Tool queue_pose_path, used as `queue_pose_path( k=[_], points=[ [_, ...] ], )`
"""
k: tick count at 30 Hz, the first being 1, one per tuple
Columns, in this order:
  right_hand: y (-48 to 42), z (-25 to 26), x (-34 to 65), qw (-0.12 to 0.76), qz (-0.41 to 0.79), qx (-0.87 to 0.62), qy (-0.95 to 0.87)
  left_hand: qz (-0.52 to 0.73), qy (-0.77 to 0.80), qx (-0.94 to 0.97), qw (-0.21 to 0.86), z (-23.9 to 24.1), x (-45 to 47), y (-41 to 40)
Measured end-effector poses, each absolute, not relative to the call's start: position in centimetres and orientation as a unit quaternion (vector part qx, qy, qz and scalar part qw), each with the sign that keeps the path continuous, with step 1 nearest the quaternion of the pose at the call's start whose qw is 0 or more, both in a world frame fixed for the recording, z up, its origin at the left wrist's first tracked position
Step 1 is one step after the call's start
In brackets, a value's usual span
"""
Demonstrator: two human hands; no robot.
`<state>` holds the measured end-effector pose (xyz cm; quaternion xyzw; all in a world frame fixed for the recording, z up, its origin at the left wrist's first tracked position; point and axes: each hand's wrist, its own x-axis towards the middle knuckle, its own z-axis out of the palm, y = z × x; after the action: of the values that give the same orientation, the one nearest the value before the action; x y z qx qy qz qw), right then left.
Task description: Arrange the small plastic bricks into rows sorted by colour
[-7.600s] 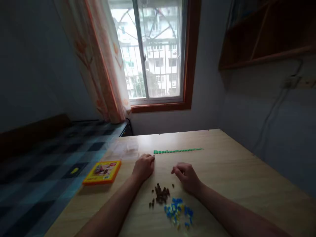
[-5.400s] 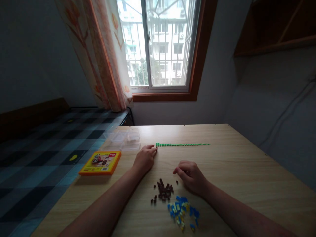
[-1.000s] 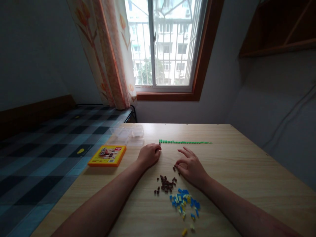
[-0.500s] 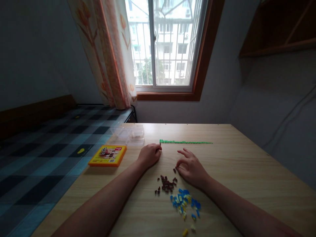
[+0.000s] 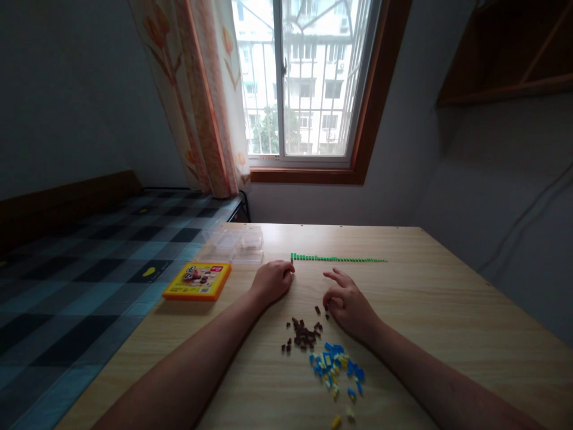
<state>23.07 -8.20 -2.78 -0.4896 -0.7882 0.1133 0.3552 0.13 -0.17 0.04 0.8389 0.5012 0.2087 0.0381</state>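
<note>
My left hand (image 5: 273,282) rests on the table with its fingers curled, thumb and forefinger pinching a small dark brown brick (image 5: 292,262) at the left end of a row of green bricks (image 5: 338,259). Over to the right, my right hand (image 5: 351,303) has thumb and bent forefinger closed on a tiny brown brick (image 5: 326,308); its other fingers stretch forward. Another brown piece lies just below those fingertips, and a single brown brick (image 5: 317,310) sits to their left. Nearer me is a loose pile of brown bricks (image 5: 305,335).
Blue and yellow bricks (image 5: 333,361) lie scattered in front of the brown pile. An orange-yellow box (image 5: 197,281) and a clear plastic tray (image 5: 248,257) are at the left of the wooden table (image 5: 447,334). A checkered bed (image 5: 89,286) adjoins the left side.
My right hand has shifted slightly right, away from the single brown brick, and its fingertips are now at smaller brown pieces. My left hand holds its place. The view has moved slightly.
</note>
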Motion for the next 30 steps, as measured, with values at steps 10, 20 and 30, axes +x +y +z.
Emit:
queue_pose_path(
  k=[10,20,30],
  points=[
    [-8.79,-2.38,22.68,0.336,0.102,-0.441,-0.826,0.198,0.5,0.842,0.034,0.26,0.14,-0.28],
    [-8.72,-2.18,22.94,0.366,0.077,-0.504,-0.778,0.21,0.498,0.841,0.027,-0.19,0.11,-0.03],
    [-9.19,-1.9,22.82,0.387,0.095,-0.426,-0.812,0.212,0.489,0.846,0.026,-0.22,0.25,-0.11]
  ],
)
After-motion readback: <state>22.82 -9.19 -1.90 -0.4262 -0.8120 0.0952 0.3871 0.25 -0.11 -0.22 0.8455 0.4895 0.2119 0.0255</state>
